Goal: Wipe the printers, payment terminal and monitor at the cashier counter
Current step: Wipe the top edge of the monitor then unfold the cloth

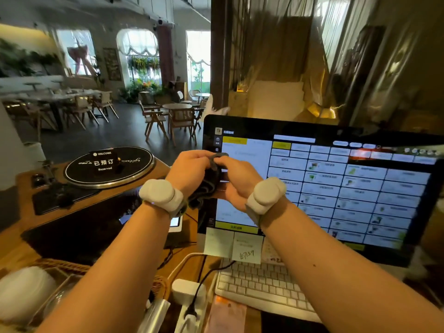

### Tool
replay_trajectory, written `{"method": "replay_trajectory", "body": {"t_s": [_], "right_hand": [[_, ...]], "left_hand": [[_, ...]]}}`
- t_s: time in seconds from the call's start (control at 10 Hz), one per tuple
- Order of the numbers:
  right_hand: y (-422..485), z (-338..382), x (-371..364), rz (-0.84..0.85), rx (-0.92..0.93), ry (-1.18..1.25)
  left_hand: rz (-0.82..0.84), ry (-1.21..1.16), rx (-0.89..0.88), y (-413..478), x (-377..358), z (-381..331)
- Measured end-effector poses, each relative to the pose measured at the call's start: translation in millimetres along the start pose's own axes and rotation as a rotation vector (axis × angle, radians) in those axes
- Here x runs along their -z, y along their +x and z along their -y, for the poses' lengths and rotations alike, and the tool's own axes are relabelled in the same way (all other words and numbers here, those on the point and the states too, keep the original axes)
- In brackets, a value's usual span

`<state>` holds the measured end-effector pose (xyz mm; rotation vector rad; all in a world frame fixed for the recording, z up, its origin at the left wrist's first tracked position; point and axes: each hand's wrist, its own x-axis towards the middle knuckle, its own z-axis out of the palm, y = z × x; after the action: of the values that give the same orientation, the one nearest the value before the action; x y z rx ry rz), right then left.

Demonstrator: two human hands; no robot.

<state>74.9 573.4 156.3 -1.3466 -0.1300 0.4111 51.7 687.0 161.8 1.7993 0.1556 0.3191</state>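
A dark grey cloth (207,186) is bunched between both my hands, held up in front of the left edge of the monitor (348,188). My left hand (192,168) grips its upper left part. My right hand (234,179) pinches the top of the cloth and holds it from the right. The monitor is lit, showing a grid of menu tiles. A small device with a lit screen (175,222) sits below my left wrist, mostly hidden. No printer is clearly visible.
A white keyboard (259,284) lies under the monitor, with sticky notes (246,251) on the monitor's lower edge. A turntable with a "Reserved" sign (105,162) stands at left. Power strip and cables (189,299), a wicker basket (60,265) and a white object (21,289) sit near me.
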Motion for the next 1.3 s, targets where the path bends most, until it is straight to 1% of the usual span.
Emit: {"method": "replay_trajectory", "body": {"t_s": [0.1,0.2,0.3,0.4,0.5,0.6,0.7,0.8,0.9,1.0,1.1,1.2,1.3], "right_hand": [[2.9,14.0,2.7,-0.101,0.124,-0.127],[5.3,28.9,10.6,-0.279,0.297,-0.323],[7.9,43.3,16.9,-0.347,0.572,-0.517],[13.2,53.7,16.7,-0.398,0.761,-0.796],[24.0,44.4,13.4,-0.443,0.800,-0.985],[27.1,22.4,7.6,-0.425,0.855,-1.061],[26.3,1.0,8.9,-0.352,0.794,-1.107],[19.2,-18.8,10.6,-0.213,0.835,-1.310],[20.5,-5.7,13.7,-0.193,0.873,-1.319],[26.4,36.0,14.2,-0.347,0.931,-1.139],[30.3,55.0,11.0,-0.446,0.932,-1.024],[28.5,24.3,6.3,-0.354,0.877,-1.077],[23.0,-33.4,15.6,-0.203,0.725,-1.240]], "left_hand": [[0.039,-0.069,-0.121,-0.6,6.4,-11.2],[-0.263,0.031,-0.112,16.9,5.4,-8.8],[-0.364,0.333,-0.134,32.0,8.6,-2.1],[-0.104,0.405,-0.123,40.2,5.1,8.8],[-0.076,0.039,-0.040,36.1,2.0,14.4],[-0.080,-0.256,0.063,25.9,-1.4,13.8],[-0.111,-0.280,0.115,25.9,-1.3,15.3],[-0.145,-0.290,0.122,30.6,-1.8,18.8],[-0.139,-0.295,0.101,27.0,-3.2,18.6],[-0.122,-0.309,0.101,24.5,-2.8,14.2],[-0.118,-0.332,0.101,23.2,-4.9,13.0],[-0.143,-0.341,0.087,21.6,-3.3,15.2],[-0.158,-0.348,0.087,19.7,-4.4,15.7]]}}
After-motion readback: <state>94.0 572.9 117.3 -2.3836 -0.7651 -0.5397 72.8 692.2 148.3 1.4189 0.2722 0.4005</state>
